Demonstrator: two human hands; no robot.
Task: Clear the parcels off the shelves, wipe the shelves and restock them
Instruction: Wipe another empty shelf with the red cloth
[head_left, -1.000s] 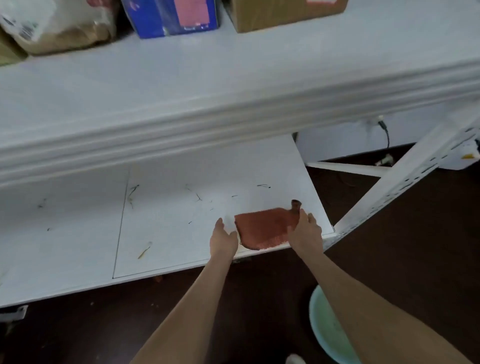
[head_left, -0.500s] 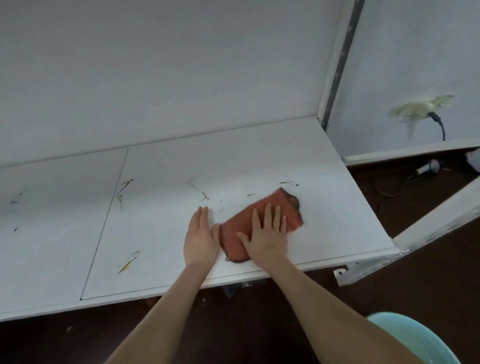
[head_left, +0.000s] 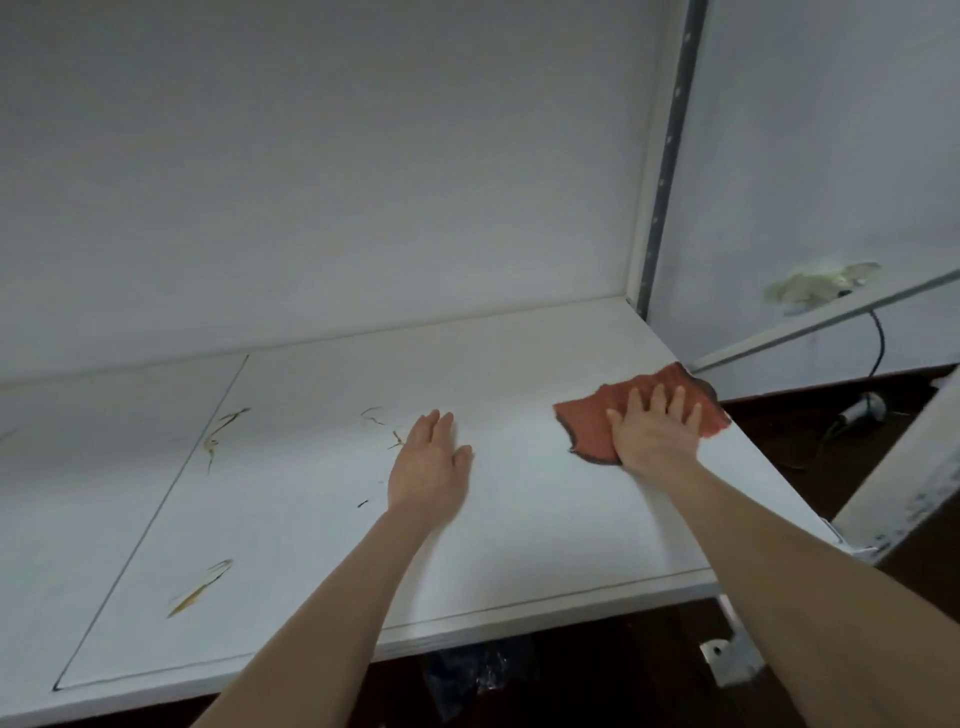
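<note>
One red cloth (head_left: 597, 421) lies flat under right hand (head_left: 655, 434).

We look down on a white shelf (head_left: 519, 530) with thin yellowish scraps (head_left: 200, 587) scattered over its left and middle parts. Our right hand (head_left: 654, 431) lies flat, fingers spread, pressing a reddish-brown cloth (head_left: 584, 423) onto the shelf at its far right edge; one corner of the cloth reaches just past that edge. Our left hand (head_left: 431, 467) rests palm down on the shelf, fingers straight, left of the cloth and apart from it. A white back panel (head_left: 311, 182) rises behind the shelf. A perforated grey upright (head_left: 670, 156) stands at the far right corner. Beyond it, a black cable (head_left: 879, 338) runs down a white wall towards a dark floor (head_left: 779, 426).
</note>
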